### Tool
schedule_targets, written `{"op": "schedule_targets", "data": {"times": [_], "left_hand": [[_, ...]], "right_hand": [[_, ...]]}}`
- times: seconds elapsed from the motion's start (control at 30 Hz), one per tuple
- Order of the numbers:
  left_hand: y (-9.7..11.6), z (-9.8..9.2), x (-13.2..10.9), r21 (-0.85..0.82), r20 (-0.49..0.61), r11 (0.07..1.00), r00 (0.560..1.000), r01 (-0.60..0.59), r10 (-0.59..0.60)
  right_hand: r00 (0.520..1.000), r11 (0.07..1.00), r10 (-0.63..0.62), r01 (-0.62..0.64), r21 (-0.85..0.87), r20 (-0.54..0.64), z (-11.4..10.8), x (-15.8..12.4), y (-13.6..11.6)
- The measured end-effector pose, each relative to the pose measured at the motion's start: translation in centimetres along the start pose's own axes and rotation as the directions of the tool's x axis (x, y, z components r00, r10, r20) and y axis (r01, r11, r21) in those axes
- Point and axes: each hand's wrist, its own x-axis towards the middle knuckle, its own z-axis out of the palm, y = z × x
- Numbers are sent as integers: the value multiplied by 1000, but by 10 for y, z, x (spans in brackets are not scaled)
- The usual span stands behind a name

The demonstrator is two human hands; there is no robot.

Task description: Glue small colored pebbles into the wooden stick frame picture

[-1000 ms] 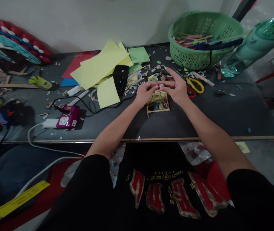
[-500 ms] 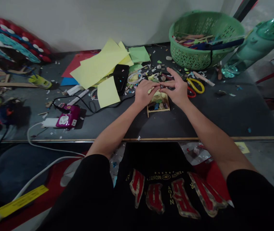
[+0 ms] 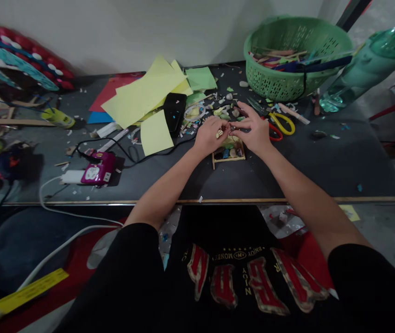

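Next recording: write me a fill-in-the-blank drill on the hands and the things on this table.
1. Of the hands by the small box, the hand nearer the basket is the ____ one.
2. The basket is coloured ____.
3. In the picture, the red paper lies to the basket's ____.
4. The sleeves are ____.

Missing words: right; green; left; black.

Seemingly a craft workspace: paper scraps (image 3: 229, 89) litter a dark counter (image 3: 325, 162), with coloured sheets (image 3: 145, 95) far left of centre, scissors (image 3: 271, 115) and a basket (image 3: 270, 82) of sticks (image 3: 280, 52) far right.
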Motion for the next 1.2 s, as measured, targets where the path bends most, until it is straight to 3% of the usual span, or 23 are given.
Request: {"op": "schedule_targets", "data": {"times": [0.3, 0.57, 0.87, 1.07, 1.2], "left_hand": [[4, 2, -6, 57, 147, 996, 986, 66, -73], [7, 4, -4, -84, 53, 990, 993, 112, -108], [16, 5, -1, -380, 52, 881, 957, 283, -285], [13, 11, 2, -477, 77, 809, 933, 343, -351], [11, 5, 4, -458, 49, 828, 939, 323, -339]], "right_hand": [[1000, 994, 18, -18, 105, 5, 0, 2, 1], [997, 968, 64, -71, 242, 37, -1, 5, -9], [991, 924, 90, -121, 363, 99, 7, 11, 3], [985, 905, 100, -150, 397, 143, 6, 12, 11], [986, 902, 116, -156, 402, 122, 2, 12, 9]]}}
